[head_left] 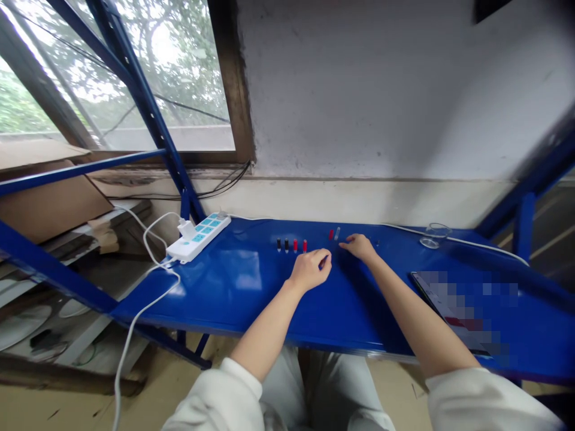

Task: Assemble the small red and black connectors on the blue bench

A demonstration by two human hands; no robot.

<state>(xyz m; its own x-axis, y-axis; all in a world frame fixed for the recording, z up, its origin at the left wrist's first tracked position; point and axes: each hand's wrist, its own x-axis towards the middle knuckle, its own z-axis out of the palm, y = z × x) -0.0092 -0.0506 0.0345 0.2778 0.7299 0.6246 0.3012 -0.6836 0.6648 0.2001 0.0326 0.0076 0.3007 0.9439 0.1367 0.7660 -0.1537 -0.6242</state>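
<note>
My left hand (311, 268) is above the middle of the blue table, its fingers curled in toward the thumb. Whatever it holds, if anything, is too small or hidden. Just beyond it, two black cylinders (283, 245) and two red cylinders (300, 245) stand in a short row, each with a paler lower end. To the right, my right hand (358, 246) is low over the table with its fingers reaching leftward and slightly apart. Close to its fingertips are another red cylinder (331, 234) and a small clear tube (337, 233). Tiny dark bits (377, 243) lie beyond the right wrist.
A white power strip (200, 237) with a plug and cables lies at the table's left end. A clear round container (431, 242) is at the back right, beside a white cable (485, 248). A dark-edged flat item (431, 293), partly blurred, lies right of my right forearm.
</note>
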